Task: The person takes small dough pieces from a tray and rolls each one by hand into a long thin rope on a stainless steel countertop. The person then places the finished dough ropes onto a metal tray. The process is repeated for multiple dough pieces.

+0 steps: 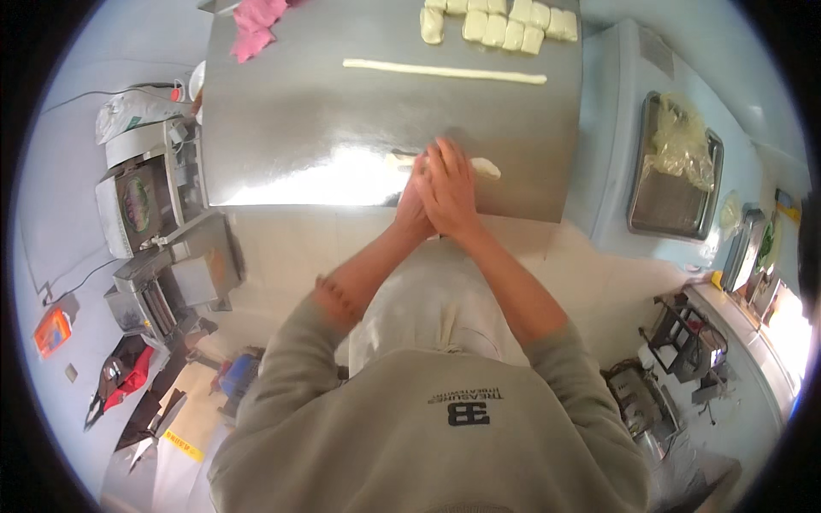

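Note:
Both hands rest close together on a short strip of pale dough (485, 168) near the front edge of the steel worktable (288, 122). My right hand (448, 183) lies partly over my left hand (415, 200), and the dough's two ends show on either side of them. The middle of the strip is hidden under the fingers. Farther back lies a long, thin dough rope (442, 72), roughly crosswise. Several pale dough pieces (494, 31) sit in rows at the back right of the table, some touching. The fingers look slightly blurred, and their undersides are hidden.
A pink cloth-like or dough-like sheet (253, 29) lies at the table's back left. Right of the table, a metal tray (670, 205) with a crumpled clear plastic bag (683, 144) stands on a white chest-like unit (609, 141). Metal equipment (144, 205) stands at the left.

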